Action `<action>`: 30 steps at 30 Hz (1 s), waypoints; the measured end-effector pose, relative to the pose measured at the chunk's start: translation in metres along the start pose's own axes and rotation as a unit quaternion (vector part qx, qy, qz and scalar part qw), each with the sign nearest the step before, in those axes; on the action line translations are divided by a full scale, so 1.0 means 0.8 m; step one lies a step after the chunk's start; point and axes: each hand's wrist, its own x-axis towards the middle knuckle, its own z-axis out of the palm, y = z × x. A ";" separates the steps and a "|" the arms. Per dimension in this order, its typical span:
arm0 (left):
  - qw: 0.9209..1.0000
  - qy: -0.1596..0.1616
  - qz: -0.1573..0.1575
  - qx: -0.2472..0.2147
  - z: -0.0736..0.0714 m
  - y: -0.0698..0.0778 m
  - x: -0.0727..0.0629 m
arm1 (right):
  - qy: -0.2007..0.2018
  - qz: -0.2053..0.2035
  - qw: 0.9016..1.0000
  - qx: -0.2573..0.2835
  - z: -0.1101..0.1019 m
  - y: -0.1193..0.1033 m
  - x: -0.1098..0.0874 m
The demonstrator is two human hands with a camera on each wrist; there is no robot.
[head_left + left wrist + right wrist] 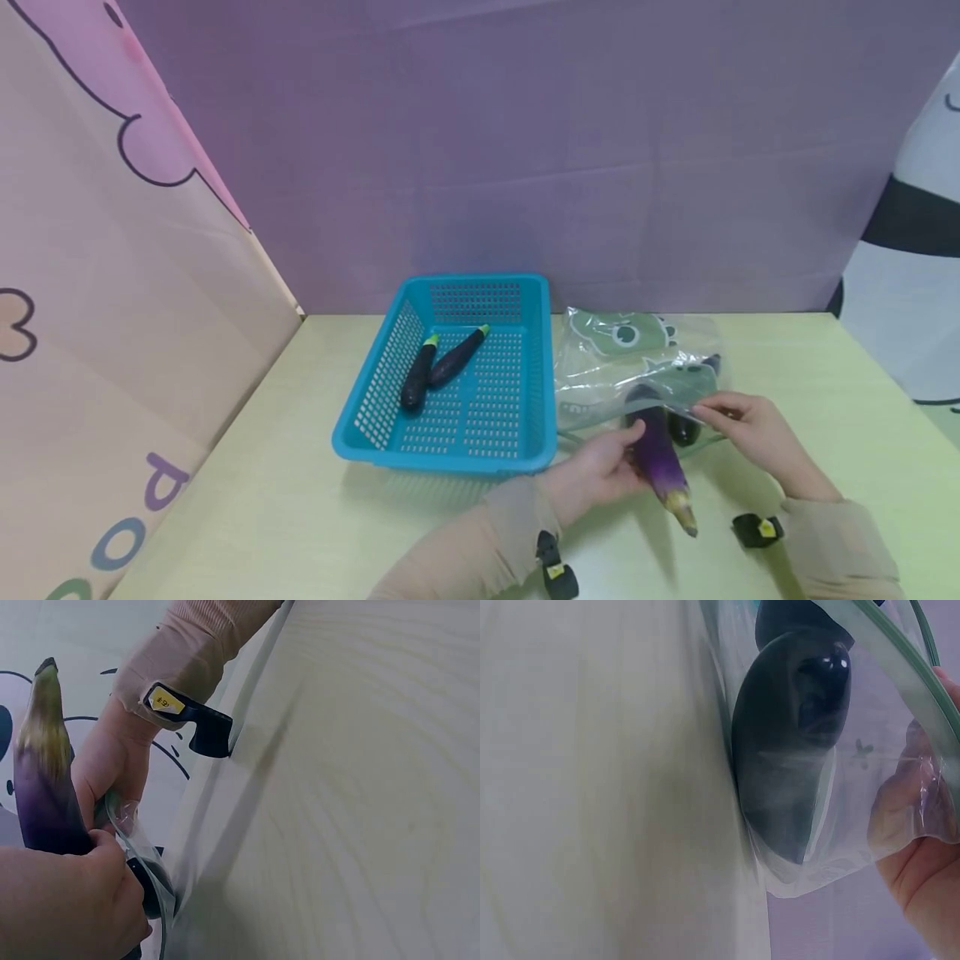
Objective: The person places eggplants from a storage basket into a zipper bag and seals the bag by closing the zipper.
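Purple eggplant (pixel 660 458) in the left hand (pixel 596 471), zip bag (pixel 596 379) pinched by the right hand (pixel 753 429).
On my head feed I see the left thumb and fingers wrapped round the purple eggplant — its stem points to five o'clock, and its dark end shows through the film at the bag's mouth. At three o'clock from that grip, the right thumb and fingers pinch the bag's edge. Another eggplant (pixel 684 428) lies inside, just beside the held one toward one o'clock. At my left hand's ten o'clock, a blue basket (pixel 450 464) holds two dark eggplants (pixel 417 379).
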 end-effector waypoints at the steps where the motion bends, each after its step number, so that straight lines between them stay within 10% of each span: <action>1: 1.000 -0.002 0.000 0.000 0.001 0.000 0.000 | 0.000 -0.001 1.000 -0.001 0.000 -0.001 0.000; 30: 0.993 0.056 0.094 -0.053 0.022 -0.009 0.028 | -0.004 0.003 1.000 0.005 -0.001 -0.004 0.000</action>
